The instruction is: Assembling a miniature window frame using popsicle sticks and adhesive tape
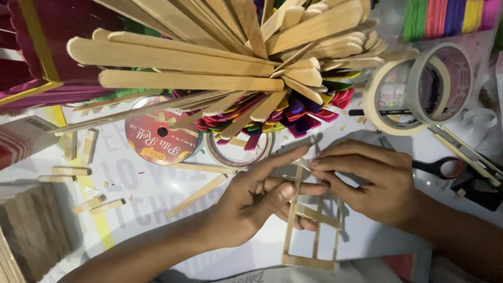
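A small frame of thin wooden sticks [309,246] stands between my two hands at the lower centre. My left hand [257,202] grips one of its long upright sticks, thumb across a cross piece, index finger stretched toward the top. My right hand [374,181] pinches the top end of the same frame with its fingertips. The fingertips of both hands nearly meet at the frame's upper end.
A big bundle of plain and coloured craft sticks [220,57] looms at the top. Below it lie a red ribbon spool [160,139], a tape ring [238,154], two masking tape rolls [419,86], scissors [445,167], loose stick offcuts [78,173] and a wooden block [31,230].
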